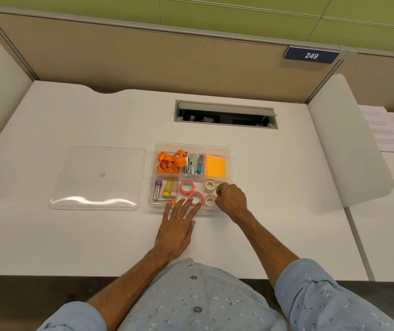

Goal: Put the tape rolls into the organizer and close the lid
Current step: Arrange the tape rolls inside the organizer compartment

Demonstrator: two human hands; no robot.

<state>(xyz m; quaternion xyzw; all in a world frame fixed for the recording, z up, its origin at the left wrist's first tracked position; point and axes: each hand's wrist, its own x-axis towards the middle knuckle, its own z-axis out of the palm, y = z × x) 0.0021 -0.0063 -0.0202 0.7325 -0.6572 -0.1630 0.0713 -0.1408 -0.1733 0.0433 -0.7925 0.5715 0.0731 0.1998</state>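
Clear plastic organizer, round tape rolls inside, left hand flat, grip apart, right hand curled, grip unclear

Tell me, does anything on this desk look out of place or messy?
Nothing is spilled or broken. The clear lid lies flat on the desk, left of the organizer, which stands open. The near pink tape roll sits tilted against the other pink roll.

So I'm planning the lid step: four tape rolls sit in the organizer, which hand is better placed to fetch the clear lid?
Left, probably. The clear plastic lid lies on the left of the clear compartment organizer, on the open left hand's side. The right hand is curled at the organizer's right edge, farther from it.
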